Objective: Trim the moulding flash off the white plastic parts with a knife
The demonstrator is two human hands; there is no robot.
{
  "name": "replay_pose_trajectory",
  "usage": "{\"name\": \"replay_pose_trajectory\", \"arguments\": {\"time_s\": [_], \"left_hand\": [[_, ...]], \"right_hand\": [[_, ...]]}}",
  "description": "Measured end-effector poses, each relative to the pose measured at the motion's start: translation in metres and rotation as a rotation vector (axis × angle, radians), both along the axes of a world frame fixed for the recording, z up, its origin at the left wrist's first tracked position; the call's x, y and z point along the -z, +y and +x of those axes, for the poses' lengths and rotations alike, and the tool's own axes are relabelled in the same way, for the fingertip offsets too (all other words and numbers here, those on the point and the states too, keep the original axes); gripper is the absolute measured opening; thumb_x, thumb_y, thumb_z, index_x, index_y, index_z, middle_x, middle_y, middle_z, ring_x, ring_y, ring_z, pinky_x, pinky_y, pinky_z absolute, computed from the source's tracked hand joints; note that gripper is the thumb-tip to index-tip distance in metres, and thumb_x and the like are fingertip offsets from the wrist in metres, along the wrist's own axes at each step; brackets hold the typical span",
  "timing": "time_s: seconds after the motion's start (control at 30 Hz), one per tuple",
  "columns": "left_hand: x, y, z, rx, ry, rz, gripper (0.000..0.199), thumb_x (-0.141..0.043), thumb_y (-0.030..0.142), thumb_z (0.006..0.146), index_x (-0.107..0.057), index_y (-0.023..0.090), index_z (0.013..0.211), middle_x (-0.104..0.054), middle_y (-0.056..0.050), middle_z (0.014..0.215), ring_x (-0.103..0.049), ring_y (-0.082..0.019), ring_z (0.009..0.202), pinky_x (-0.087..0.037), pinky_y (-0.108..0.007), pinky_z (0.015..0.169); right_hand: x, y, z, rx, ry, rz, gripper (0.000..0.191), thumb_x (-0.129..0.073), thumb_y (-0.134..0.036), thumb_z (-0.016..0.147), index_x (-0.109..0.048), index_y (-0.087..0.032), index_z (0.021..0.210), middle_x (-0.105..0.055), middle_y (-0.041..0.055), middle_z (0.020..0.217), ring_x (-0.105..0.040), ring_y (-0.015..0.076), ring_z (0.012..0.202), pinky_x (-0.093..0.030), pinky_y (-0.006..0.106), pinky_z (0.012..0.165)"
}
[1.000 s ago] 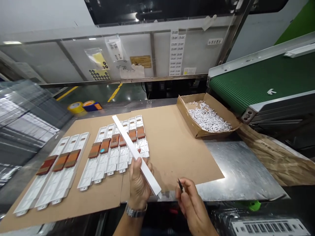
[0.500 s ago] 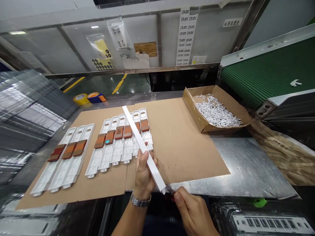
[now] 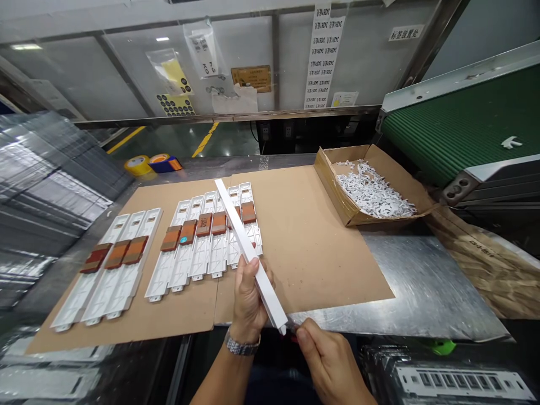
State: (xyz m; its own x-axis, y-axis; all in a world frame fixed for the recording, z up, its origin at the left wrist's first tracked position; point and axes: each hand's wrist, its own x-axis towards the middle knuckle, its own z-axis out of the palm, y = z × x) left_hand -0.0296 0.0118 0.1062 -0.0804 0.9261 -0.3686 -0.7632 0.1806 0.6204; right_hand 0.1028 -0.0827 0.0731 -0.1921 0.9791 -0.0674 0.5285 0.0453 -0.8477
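Observation:
My left hand (image 3: 248,301) is shut on a long white plastic strip (image 3: 247,253), which runs up and away over a row of white plastic moulded panels (image 3: 198,264) with brown patches. My right hand (image 3: 327,360) pinches a small dark tool (image 3: 292,327) at the strip's lower end. Its fingers hide most of that tool, and the tip touches or nearly touches the strip. Further left lies a second group of similar panels (image 3: 109,270). A wristwatch (image 3: 242,343) sits on my left wrist.
The panels lie on a brown cardboard sheet (image 3: 312,253) over a metal sheet (image 3: 422,287). A cardboard box (image 3: 337,185) of white scraps stands at the back right, beside a green conveyor belt (image 3: 459,124). Stacked clear trays (image 3: 50,185) rise at the left; tape rolls (image 3: 138,165) lie behind.
My right hand has moved left, bringing the dark tool from beside the strip to its lower end. The view has shifted slightly, and my left hand still grips the strip.

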Motion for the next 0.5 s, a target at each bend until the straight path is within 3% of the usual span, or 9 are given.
{"name": "replay_pose_trajectory", "arguments": {"time_s": [0.5], "left_hand": [[0.001, 0.0, 0.0044, 0.009, 0.029, -0.012, 0.039, -0.075, 0.031, 0.064, -0.046, 0.023, 0.088, -0.038, 0.012, 0.053, -0.032, -0.002, 0.039, -0.025, -0.013, 0.036]], "right_hand": [[-0.0034, 0.0018, 0.0019, -0.025, 0.017, -0.043, 0.04, -0.026, -0.044, 0.097, -0.045, -0.021, 0.069, -0.05, -0.0027, 0.059, -0.045, 0.011, 0.052, -0.029, 0.023, 0.052]]}}
